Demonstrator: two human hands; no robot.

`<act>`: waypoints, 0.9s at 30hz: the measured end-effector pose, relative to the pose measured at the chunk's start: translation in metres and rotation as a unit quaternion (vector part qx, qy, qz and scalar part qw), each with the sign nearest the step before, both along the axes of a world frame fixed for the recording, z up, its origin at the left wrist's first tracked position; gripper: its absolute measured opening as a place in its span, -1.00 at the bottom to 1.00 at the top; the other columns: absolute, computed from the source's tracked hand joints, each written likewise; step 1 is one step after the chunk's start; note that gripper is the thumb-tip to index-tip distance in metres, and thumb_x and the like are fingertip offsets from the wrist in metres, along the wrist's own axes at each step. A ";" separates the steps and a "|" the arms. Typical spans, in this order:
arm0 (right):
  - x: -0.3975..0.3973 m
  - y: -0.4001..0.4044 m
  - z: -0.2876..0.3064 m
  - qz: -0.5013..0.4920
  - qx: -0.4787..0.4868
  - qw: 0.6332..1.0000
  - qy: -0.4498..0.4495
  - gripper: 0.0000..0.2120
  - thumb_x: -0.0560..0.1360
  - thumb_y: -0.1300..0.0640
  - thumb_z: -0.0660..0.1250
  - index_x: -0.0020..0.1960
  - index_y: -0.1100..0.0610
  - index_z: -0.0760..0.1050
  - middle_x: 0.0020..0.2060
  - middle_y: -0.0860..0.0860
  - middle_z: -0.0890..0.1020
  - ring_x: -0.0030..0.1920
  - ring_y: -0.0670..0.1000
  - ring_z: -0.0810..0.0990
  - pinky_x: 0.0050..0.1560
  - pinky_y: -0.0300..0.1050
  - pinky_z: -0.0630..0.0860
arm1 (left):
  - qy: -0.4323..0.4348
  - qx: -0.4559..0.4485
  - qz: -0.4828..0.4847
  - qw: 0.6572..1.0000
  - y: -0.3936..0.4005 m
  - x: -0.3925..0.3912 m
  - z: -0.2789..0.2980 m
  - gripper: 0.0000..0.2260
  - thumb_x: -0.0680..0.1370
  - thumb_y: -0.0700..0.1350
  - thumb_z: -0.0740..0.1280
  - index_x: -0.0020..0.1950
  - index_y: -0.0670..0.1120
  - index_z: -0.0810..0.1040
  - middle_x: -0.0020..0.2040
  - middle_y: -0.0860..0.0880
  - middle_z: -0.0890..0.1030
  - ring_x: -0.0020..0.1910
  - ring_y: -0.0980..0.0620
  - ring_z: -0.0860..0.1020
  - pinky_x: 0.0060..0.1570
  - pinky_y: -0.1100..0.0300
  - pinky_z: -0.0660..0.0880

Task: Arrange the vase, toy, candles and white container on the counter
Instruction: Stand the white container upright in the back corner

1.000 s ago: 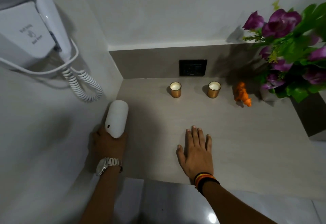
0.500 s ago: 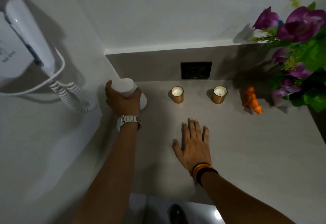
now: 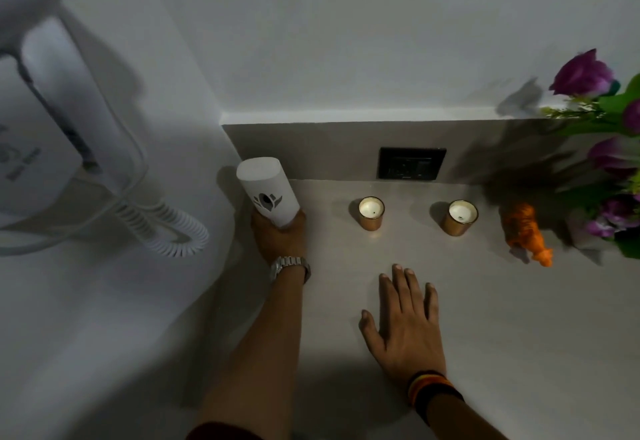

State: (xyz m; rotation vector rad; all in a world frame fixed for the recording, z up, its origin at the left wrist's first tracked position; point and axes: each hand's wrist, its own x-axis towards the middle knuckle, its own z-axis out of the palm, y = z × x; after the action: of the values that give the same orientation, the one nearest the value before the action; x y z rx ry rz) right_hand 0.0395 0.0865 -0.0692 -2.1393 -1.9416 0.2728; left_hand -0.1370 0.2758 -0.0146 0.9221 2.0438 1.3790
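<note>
Left hand (image 3: 278,237) grips the upright white container's (image 3: 266,195) base, back-left counter (image 3: 485,318) corner.

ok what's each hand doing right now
Left hand: closed around the base of the white container.
Right hand: open, flat on the counter, holding nothing.

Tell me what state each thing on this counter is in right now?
white container: upright, gripped at its base
left hand: closed on the container
right hand: flat, open
left candle: unlit
right candle: unlit
orange toy: standing, untouched
vase flowers: upright
</note>
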 end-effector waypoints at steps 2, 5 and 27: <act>0.001 0.000 -0.001 -0.001 0.007 1.000 0.001 -0.26 0.60 -0.35 0.01 0.60 0.10 0.27 0.64 0.11 0.19 0.66 0.13 0.07 0.61 0.29 -0.01 | -0.008 0.009 -0.011 1.000 0.014 -0.010 0.003 -0.26 0.27 -0.12 0.70 0.40 -0.09 0.48 0.32 -0.13 0.63 0.21 -0.14 0.64 0.18 0.00 0.58; 0.001 -0.001 -0.002 -0.001 0.001 1.000 0.001 -0.26 0.60 -0.34 0.01 0.61 0.10 0.26 0.65 0.10 0.18 0.67 0.12 0.04 0.62 0.29 -0.02 | 0.032 0.006 -0.004 0.999 0.037 -0.032 0.008 -0.20 0.18 -0.12 0.74 0.33 -0.16 0.47 0.27 -0.18 0.64 0.11 -0.16 0.66 0.11 -0.11 0.65; 0.000 -0.001 0.002 -0.007 -0.001 1.000 0.000 -0.26 0.60 -0.35 0.03 0.61 0.10 0.27 0.65 0.10 0.18 0.66 0.13 0.06 0.61 0.30 0.01 | 0.211 -0.115 -0.140 0.961 0.000 -0.028 0.011 -0.21 0.50 0.21 0.46 0.55 -0.24 0.33 0.53 -0.29 0.41 0.51 -0.25 0.38 0.51 -0.12 0.31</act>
State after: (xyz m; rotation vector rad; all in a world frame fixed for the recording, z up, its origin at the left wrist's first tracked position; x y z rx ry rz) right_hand 0.0399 0.0852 -0.0672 -2.1532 -1.9257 0.2730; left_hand -0.1654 0.2761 -0.0039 1.4271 2.2034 0.8235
